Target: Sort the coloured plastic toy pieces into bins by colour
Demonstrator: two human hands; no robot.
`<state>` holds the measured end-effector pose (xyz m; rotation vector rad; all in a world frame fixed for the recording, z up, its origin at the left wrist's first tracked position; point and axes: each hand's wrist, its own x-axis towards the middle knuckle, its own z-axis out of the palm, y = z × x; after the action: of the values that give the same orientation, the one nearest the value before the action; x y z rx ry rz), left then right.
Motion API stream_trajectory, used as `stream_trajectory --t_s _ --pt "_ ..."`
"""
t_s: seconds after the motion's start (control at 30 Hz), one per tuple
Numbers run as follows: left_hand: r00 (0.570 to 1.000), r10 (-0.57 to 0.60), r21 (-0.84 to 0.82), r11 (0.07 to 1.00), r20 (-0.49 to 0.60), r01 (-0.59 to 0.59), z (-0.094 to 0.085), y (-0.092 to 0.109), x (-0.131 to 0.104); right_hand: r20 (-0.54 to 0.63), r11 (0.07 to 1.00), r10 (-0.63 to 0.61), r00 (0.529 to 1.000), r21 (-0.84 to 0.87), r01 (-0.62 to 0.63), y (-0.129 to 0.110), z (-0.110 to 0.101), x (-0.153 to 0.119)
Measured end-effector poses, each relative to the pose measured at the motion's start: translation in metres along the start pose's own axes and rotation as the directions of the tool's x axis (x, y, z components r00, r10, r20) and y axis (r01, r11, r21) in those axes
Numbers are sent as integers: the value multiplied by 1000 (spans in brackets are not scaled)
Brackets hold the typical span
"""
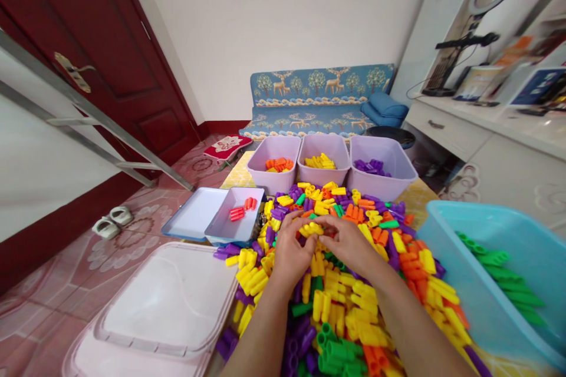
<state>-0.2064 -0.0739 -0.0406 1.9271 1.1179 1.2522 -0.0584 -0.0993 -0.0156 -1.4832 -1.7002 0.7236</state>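
Observation:
Over a wide pile of small plastic tube pieces (333, 283) in yellow, purple, orange and green, both my hands meet. My left hand (294, 244) is closed, its thumb and fingers on a small cluster of yellow tube pieces (311, 229). From the other side my right hand (345, 241) pinches the same cluster. Many pieces in the pile are joined side by side in short rows. My fingers partly hide the cluster, so I cannot tell how its pieces are joined.
Lilac bins hold orange (273, 181), yellow (324, 175) and purple pieces (384, 188). A turquoise tub (460, 288) with green pieces stands at right. An open tin (216, 234) holds red pieces at left, near white lids (163, 300). A patterned sofa (309, 112) lies beyond.

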Motion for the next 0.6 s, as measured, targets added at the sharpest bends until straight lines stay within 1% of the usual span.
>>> stream_trajectory --t_s 0.07,0.1,0.13,0.2,0.27,0.33,0.4,0.47,0.5,0.53,0.6 --pt "1000 -5 41 999 30 4 0 1 -1 -6 997 29 1000 67 -28 6 -9 -10" --pt "998 -16 68 998 52 13 0 1 -2 -43 998 48 998 46 -46 10 -16 -14" --pt "997 -30 95 995 72 23 0 1 -2 -100 998 65 993 -8 -66 16 -24 -18" --pt "994 -56 141 989 97 42 0 1 -3 -222 977 77 972 -176 -118 28 -41 -23" --pt "991 -76 175 983 112 56 0 2 -3 -286 916 80 955 -357 -184 38 -56 -23" --pt "987 -98 206 976 124 71 1 2 -2 -255 841 99 962 -495 -218 42 -62 -21" --pt "984 -115 232 969 135 82 1 3 -2 -148 794 106 983 -583 -173 40 -58 -17" --pt "982 -124 251 964 141 85 1 3 -2 -31 771 92 995 -630 -91 34 -49 -14" --pt "982 -125 259 962 141 85 1 3 -2 9 762 82 997 -645 -57 30 -44 -13" --pt "982 -125 264 961 142 84 1 4 -2 30 757 80 996 -653 -41 26 -39 -13" --pt "981 -124 266 960 146 81 1 4 -2 38 758 89 995 -651 -43 22 -31 -13"
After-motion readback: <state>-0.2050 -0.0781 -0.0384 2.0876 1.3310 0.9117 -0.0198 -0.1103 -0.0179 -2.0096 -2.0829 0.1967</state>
